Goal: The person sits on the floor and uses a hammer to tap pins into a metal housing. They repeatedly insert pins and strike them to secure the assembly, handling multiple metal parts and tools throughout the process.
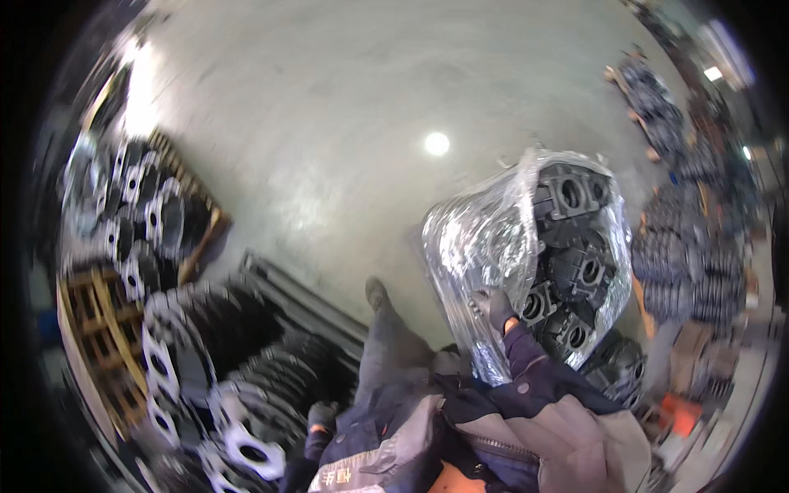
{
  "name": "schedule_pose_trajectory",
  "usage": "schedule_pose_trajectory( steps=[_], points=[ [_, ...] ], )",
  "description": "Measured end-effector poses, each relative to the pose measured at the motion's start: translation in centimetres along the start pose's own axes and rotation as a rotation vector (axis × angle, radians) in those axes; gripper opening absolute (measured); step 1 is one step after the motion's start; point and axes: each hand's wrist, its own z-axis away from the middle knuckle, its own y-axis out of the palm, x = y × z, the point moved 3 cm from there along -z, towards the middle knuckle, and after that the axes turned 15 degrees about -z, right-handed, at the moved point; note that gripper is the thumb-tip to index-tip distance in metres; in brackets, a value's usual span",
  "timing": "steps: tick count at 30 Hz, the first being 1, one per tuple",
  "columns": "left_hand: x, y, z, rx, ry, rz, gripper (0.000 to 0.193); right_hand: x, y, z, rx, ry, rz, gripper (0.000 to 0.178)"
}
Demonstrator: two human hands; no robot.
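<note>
A grey concrete floor [329,99] fills the upper frame. The gloved right hand [493,306] clutches the plastic wrap [477,238] over stacked black castings [575,246] at centre right. The left hand [322,415], lower centre, is blurred; its grip is unclear.

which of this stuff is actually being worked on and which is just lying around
In hand:
- right hand, gloved, gripping the clear plastic wrap
- wrapped stack of dark metal castings
- left hand, gloved, low by the ringed parts

Lying about:
- wooden pallet
- stacked parts at left
- far stacks at right
- concrete floor
</note>
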Motion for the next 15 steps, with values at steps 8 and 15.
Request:
schedule_pose_trajectory(
  steps=[8, 15],
  points=[
    [-4.2, -26.7, -11.9, -0.447, -0.068, 0.484, 0.036, 13.5, -2.6, -6.5, -0.286, 0.106, 0.019, 0.029],
    [-14.1, -44.7, -16.5, -0.542, -0.142, -0.072, 0.035, 9.9, -3.4, -12.5, -0.449, 0.194, 0.101, 0.047]
  ],
)
